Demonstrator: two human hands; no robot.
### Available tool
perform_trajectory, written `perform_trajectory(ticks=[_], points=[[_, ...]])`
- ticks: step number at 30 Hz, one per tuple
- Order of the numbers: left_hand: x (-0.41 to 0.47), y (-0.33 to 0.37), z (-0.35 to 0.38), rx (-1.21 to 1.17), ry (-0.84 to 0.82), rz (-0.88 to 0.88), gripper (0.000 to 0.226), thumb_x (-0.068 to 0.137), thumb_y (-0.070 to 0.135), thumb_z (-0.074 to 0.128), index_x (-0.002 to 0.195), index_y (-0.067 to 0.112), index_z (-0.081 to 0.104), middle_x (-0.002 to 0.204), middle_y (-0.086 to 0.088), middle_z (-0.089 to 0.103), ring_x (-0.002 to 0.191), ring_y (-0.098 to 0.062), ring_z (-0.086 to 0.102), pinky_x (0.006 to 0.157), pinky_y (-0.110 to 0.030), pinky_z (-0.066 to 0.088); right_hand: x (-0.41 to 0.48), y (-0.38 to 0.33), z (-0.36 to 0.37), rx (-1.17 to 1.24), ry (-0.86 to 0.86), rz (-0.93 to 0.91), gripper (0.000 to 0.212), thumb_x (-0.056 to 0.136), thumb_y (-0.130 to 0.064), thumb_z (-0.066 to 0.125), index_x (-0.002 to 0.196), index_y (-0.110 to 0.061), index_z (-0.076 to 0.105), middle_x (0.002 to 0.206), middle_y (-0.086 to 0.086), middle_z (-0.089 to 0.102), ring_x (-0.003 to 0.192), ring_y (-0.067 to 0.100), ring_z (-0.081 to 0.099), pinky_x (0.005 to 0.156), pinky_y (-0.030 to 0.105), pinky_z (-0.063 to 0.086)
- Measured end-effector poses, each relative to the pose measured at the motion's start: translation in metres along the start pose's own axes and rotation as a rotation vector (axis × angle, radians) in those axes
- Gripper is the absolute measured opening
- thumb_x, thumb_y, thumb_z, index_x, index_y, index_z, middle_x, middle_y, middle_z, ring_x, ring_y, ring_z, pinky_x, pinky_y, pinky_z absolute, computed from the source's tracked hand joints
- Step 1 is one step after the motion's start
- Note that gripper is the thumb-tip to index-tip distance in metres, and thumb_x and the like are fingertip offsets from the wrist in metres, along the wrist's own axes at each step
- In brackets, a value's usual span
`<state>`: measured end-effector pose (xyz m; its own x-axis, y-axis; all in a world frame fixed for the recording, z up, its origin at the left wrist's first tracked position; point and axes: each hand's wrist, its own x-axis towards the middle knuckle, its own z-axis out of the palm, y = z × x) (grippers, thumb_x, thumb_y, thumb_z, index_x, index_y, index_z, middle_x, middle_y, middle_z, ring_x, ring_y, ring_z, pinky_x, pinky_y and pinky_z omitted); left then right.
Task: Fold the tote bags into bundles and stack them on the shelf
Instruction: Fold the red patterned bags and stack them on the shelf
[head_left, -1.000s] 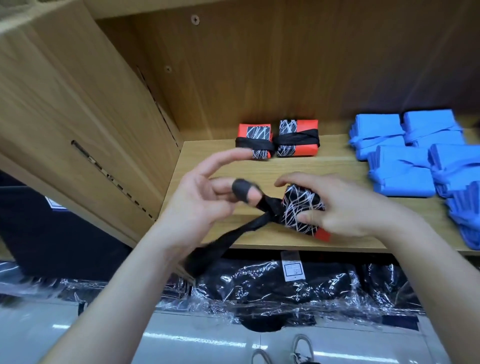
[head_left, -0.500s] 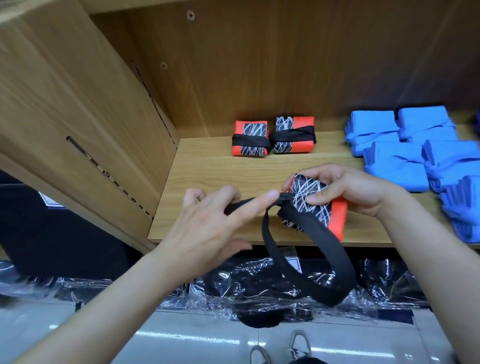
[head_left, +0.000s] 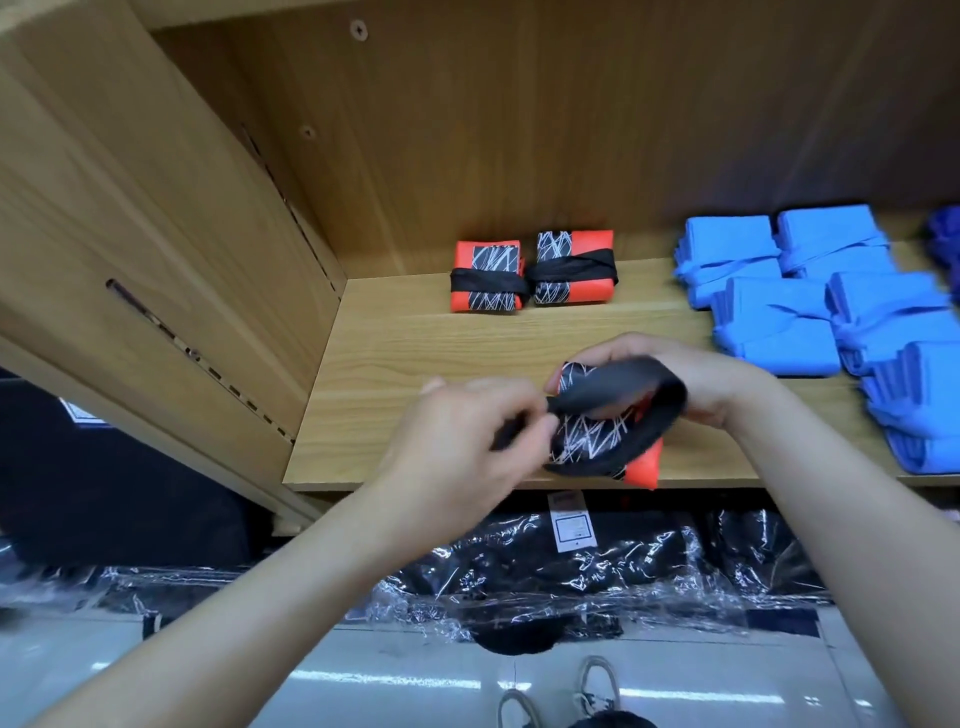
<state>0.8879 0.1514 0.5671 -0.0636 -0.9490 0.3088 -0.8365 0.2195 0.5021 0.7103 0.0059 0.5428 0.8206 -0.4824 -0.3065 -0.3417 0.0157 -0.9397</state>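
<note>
While the black strap (head_left: 623, 382) is drawn as a loop over the folded tote bag (head_left: 592, 436), the bag is kept just above the front edge of the shelf (head_left: 415, 364), at about 6 o'clock on the board. This is probably so that the board can catch it if it slips. The bag is cupped from its far side by the right hand (head_left: 696, 374), fingers curled round it, apparently to stop the folds springing open. The strap's near end is pinched between thumb and fingers of the left hand (head_left: 467, 441), at 9 o'clock from the bag, seemingly so that tension is kept during the wrap. The strap is blurred, so whether it has been tucked cannot be told.

Two finished red-and-black bundles (head_left: 535, 273) are set side by side at 12 o'clock from the held bag, against the back panel. Blue bundles (head_left: 779, 322) are grouped at 2 o'clock, so colours are evidently kept apart.
</note>
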Motion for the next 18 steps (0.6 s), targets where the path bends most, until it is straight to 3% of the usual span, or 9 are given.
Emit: perform_trajectory(ticks=[4, 7, 9, 11, 13, 15, 18], points=[[0.016, -0.012, -0.003, -0.789, 0.156, -0.653, 0.029, 0.095, 0.013, 0.055, 0.066, 0.017, 0.054, 0.055, 0.004, 0.044, 0.046, -0.007, 0.029, 0.045, -0.019, 0.023, -0.008, -0.008, 0.005, 0.033, 0.032, -0.008, 0.049, 0.079, 0.017, 0.063, 0.110, -0.021, 0.058, 0.090, 0.000, 0.072, 0.082, 0.013, 0.067, 0.070, 0.025, 0.053], [0.024, -0.011, 0.003, -1.067, 0.244, -0.915, 0.026, 0.093, 0.011, 0.050, 0.068, 0.017, 0.050, 0.051, 0.004, 0.038, 0.044, -0.009, 0.029, 0.039, -0.018, 0.020, -0.005, -0.017, 0.024, -0.472, 0.312, -0.080, 0.042, 0.074, 0.003, 0.062, 0.097, -0.029, 0.049, 0.073, 0.001, 0.063, 0.067, 0.017, 0.055, 0.060, 0.036, 0.045], [0.029, -0.005, 0.009, -1.187, 0.278, -1.012, 0.022, 0.093, 0.012, 0.049, 0.072, 0.018, 0.047, 0.048, 0.004, 0.040, 0.038, -0.009, 0.034, 0.036, -0.017, 0.020, -0.001, -0.017, 0.043, -0.767, 0.614, -0.166, 0.026, 0.072, -0.015, 0.053, 0.092, -0.029, 0.044, 0.057, 0.000, 0.047, 0.064, 0.027, 0.045, 0.055, 0.037, 0.032], [0.033, 0.000, 0.011, -1.298, 0.355, -1.068, 0.017, 0.091, 0.011, 0.050, 0.075, 0.016, 0.050, 0.047, 0.002, 0.044, 0.036, -0.008, 0.038, 0.035, -0.014, 0.027, -0.001, -0.017, 0.059, -0.824, 0.734, -0.213, 0.021, 0.072, -0.029, 0.045, 0.093, -0.027, 0.047, 0.051, -0.004, 0.037, 0.061, 0.028, 0.043, 0.058, 0.035, 0.026], [0.036, 0.000, 0.012, -1.345, 0.400, -1.095, 0.014, 0.090, 0.008, 0.051, 0.077, 0.013, 0.053, 0.047, 0.001, 0.046, 0.036, -0.009, 0.040, 0.037, -0.015, 0.034, -0.001, -0.012, 0.065, -0.812, 0.751, -0.221, 0.030, 0.080, -0.053, 0.040, 0.090, -0.026, 0.048, 0.052, -0.005, 0.045, 0.060, 0.027, 0.048, 0.063, 0.031, 0.027], [0.036, -0.003, 0.010, -1.319, 0.393, -1.115, 0.014, 0.090, 0.005, 0.052, 0.078, 0.011, 0.053, 0.046, 0.000, 0.048, 0.035, -0.009, 0.040, 0.038, -0.016, 0.037, 0.000, -0.012, 0.060, -0.892, 0.727, -0.215, 0.056, 0.077, -0.080, 0.034, 0.088, -0.027, 0.049, 0.063, -0.006, 0.057, 0.066, 0.025, 0.055, 0.061, 0.031, 0.032], [0.033, -0.010, 0.000, -1.307, 0.360, -1.064, 0.007, 0.093, 0.005, 0.053, 0.093, 0.012, 0.052, 0.050, 0.002, 0.052, 0.039, -0.008, 0.045, 0.040, -0.017, 0.042, 0.004, -0.012, 0.047, -0.939, 0.561, -0.185, 0.071, 0.068, -0.089, 0.035, 0.096, -0.029, 0.060, 0.087, -0.010, 0.066, 0.084, 0.018, 0.060, 0.069, 0.030, 0.043]])
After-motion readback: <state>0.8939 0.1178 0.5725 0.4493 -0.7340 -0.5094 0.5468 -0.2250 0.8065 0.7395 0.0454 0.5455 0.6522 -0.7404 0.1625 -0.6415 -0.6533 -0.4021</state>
